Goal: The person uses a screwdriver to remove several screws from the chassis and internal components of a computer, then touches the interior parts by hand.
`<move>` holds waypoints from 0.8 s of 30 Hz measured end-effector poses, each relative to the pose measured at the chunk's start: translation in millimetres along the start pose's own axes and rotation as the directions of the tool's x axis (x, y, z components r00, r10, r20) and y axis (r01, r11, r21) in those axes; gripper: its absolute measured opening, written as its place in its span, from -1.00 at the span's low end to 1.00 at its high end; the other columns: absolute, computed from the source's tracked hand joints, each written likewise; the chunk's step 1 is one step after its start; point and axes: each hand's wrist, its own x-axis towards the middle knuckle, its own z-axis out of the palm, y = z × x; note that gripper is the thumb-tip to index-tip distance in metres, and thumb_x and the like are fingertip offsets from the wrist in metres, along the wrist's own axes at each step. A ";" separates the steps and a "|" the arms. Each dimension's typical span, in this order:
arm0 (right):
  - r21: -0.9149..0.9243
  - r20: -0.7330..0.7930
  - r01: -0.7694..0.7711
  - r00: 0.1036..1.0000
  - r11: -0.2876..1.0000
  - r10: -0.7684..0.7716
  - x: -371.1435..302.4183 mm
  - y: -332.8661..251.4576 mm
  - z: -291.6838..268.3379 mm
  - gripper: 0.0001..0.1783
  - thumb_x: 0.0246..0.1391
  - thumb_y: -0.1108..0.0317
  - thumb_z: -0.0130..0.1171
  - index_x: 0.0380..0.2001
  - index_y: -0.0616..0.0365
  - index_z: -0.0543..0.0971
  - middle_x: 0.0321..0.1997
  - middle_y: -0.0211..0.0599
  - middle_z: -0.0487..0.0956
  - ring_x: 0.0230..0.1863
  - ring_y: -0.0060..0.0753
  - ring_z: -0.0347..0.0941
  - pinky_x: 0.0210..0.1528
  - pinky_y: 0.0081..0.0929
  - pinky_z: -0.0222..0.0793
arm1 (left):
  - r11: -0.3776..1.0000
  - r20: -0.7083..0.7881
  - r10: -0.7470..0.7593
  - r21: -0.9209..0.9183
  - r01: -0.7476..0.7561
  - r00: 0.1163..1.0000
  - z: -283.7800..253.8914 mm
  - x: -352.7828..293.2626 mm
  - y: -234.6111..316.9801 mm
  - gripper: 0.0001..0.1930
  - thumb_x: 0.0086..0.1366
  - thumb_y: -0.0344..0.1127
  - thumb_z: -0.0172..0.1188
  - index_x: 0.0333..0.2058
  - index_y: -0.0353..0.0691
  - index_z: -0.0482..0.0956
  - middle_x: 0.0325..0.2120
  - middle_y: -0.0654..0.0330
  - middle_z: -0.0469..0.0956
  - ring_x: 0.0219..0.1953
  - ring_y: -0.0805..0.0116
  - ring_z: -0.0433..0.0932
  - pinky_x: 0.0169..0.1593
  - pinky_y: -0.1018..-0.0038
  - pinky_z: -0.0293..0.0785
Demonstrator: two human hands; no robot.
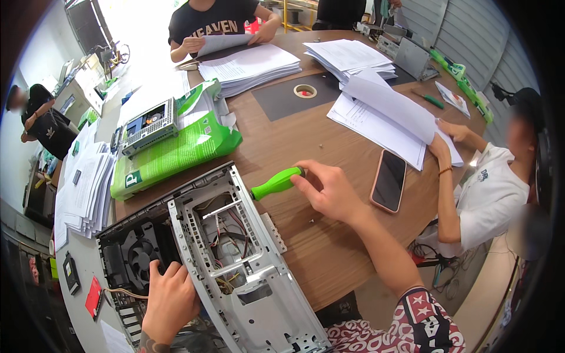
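Observation:
An opened desktop computer case lies on the table in front of me, its metal frame and inner cables exposed. My left hand is at its left half, fingers curled against the case beside a black cooling fan. The fingertips are partly hidden. A green screwdriver is pinched by its handle end in my right hand, held just past the upper right edge of the case. Its shaft cannot be made out.
A green paper package with a metal drive unit on it lies beyond the case. Paper stacks, a tape roll and a phone are on the table. Two people handle papers across and at the right; another stands far left.

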 end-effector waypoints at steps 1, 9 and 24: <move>0.013 0.003 -0.001 1.000 1.000 0.001 -0.1 0.5 0.9 -0.66 0.24 0.19 0.21 -0.15 0.31 0.56 -0.58 -0.17 0.58 -0.57 -0.26 0.53 -0.44 -0.34 0.40 | 1.000 0.007 0.003 -0.004 -0.003 1.000 -1.8 0.6 0.4 -0.79 -0.05 -0.33 0.31 -0.37 -0.18 0.59 -0.43 0.24 0.49 -0.23 0.22 0.48 0.04 -0.12 0.27; -0.008 0.005 -0.019 1.000 1.000 0.019 -1.2 -2.7 -2.6 -0.65 0.23 0.19 0.22 -0.15 0.31 0.56 -0.59 -0.16 0.58 -0.56 -0.23 0.53 -0.44 -0.33 0.40 | 0.994 -0.037 -0.034 -0.105 0.030 0.999 -0.5 1.2 -1.7 -0.71 -0.14 -0.39 0.31 -0.33 -0.18 0.62 -0.41 0.22 0.52 -0.23 0.18 0.48 0.07 -0.09 0.25; -0.076 -0.019 0.013 1.000 0.997 -0.014 1.3 -10.6 0.9 -0.71 0.20 0.30 0.25 -0.15 0.34 0.58 -0.54 -0.15 0.55 -0.56 -0.39 0.44 -0.47 -0.39 0.35 | 0.997 0.024 0.054 -0.060 -0.053 0.998 -17.3 -3.0 -7.9 -0.67 -0.13 -0.44 0.31 -0.27 -0.11 0.61 -0.33 0.27 0.52 -0.12 0.26 0.50 0.10 -0.07 0.29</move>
